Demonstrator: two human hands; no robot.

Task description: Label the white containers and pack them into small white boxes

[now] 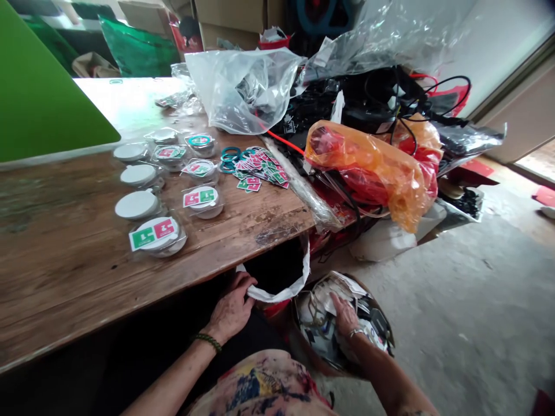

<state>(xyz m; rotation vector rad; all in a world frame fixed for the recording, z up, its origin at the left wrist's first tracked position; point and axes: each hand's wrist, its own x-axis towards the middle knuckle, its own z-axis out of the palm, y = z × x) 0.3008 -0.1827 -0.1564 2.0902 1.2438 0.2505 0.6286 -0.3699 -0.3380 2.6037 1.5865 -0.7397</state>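
Note:
Below the table edge, my left hand (232,306) is closed around the white rim band (286,292) of what looks like a bag; the dark inside of it cannot be made out. My right hand (346,316) reaches down into a round-edged container (388,332) on the floor, filled with clear packets and small dark and white pieces. Its fingers look stretched out over the packets, with their tips partly hidden. On the table lie several round white items in clear wrapping (137,204), some topped with red-and-green cards (200,197).
Loose red-and-green cards (262,164) are piled beside teal rings (229,156) on the wooden table (69,231). Behind stands a clear plastic bag (243,86). An orange bag (368,167) and black cables overhang the table's right end. Grey floor (468,300) spreads right.

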